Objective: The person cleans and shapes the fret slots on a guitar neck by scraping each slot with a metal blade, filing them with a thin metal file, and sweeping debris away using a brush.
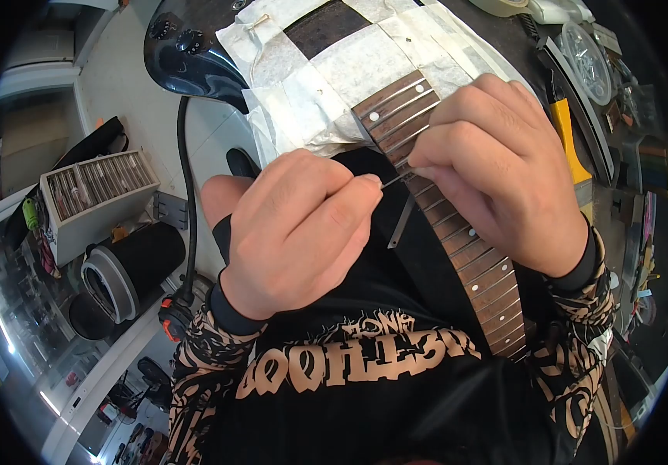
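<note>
An electric guitar neck with a brown fretboard (pixel 458 240), metal frets and white dot inlays runs from upper middle to lower right. My left hand (pixel 295 225) is closed in a pinch left of the fretboard, gripping one end of a thin metal strip (pixel 393 182), perhaps fret wire. Over the fretboard, my right hand (pixel 497 163) pinches the strip's other end near the frets. The fingers hide part of both ends. White masking tape (pixel 326 85) covers most of the dark guitar body (pixel 194 66), leaving a dark rectangle exposed.
A flat strip with a small hole (pixel 401 226) lies beside the neck on the black cloth. A yellow-handled tool (pixel 570 143) and a clear plastic case (pixel 584 62) are at right. A box of packed sleeves (pixel 101 201) and a black bin (pixel 132 267) stand at left.
</note>
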`<state>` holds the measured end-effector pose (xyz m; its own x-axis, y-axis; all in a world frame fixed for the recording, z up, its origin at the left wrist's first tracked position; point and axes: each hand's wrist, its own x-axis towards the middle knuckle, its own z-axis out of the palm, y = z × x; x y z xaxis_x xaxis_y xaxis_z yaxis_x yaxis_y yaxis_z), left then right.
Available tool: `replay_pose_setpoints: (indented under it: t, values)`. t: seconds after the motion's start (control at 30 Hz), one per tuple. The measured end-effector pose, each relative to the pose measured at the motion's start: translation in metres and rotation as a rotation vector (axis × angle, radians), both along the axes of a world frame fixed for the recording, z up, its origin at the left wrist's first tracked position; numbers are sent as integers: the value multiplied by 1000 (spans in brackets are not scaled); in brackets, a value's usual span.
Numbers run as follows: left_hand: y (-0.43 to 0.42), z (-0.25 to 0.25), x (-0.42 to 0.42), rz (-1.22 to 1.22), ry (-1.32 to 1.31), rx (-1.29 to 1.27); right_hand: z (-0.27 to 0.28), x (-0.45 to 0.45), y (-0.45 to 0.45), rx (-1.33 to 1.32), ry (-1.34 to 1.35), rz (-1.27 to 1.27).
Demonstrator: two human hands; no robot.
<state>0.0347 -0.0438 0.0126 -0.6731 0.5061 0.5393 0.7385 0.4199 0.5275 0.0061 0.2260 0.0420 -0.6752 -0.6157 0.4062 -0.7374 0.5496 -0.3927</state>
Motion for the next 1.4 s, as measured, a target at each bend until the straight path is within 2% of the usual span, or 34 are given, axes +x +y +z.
replay_pose_setpoints:
  t: [1.4]
  values:
    - [5, 1, -1, -9, -36, 29, 1, 3, 3, 22, 10, -8]
